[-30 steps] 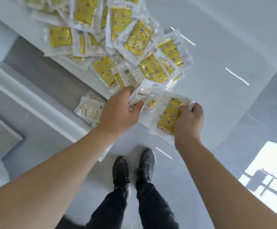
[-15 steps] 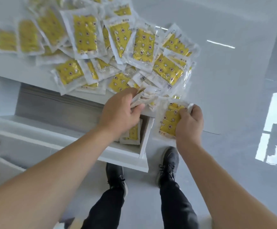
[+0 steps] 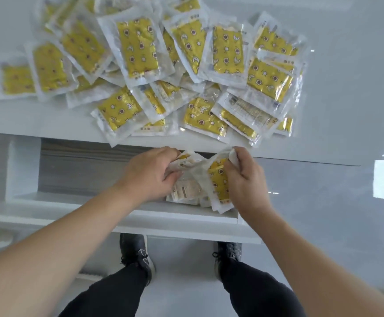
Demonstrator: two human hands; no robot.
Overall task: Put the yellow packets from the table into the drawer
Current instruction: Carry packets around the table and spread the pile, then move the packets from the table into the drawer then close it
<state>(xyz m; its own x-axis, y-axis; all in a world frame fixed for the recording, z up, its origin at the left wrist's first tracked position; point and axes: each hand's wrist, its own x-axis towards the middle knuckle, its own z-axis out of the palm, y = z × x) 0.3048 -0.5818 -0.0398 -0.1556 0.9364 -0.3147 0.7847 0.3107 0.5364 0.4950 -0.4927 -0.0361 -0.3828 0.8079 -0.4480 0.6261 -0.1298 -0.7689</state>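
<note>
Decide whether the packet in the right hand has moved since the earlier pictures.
Yes. The right hand has carried its yellow packet off the table edge toward the person, and it now hangs over the open drawer.

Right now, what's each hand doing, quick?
Left hand: fingers curled round a bunch of packets above the drawer.
Right hand: gripping a yellow packet.

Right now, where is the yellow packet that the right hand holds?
In the head view it hangs right of centre, over the open drawer, pinched by the right hand, just beside the left hand and its packets.
</note>
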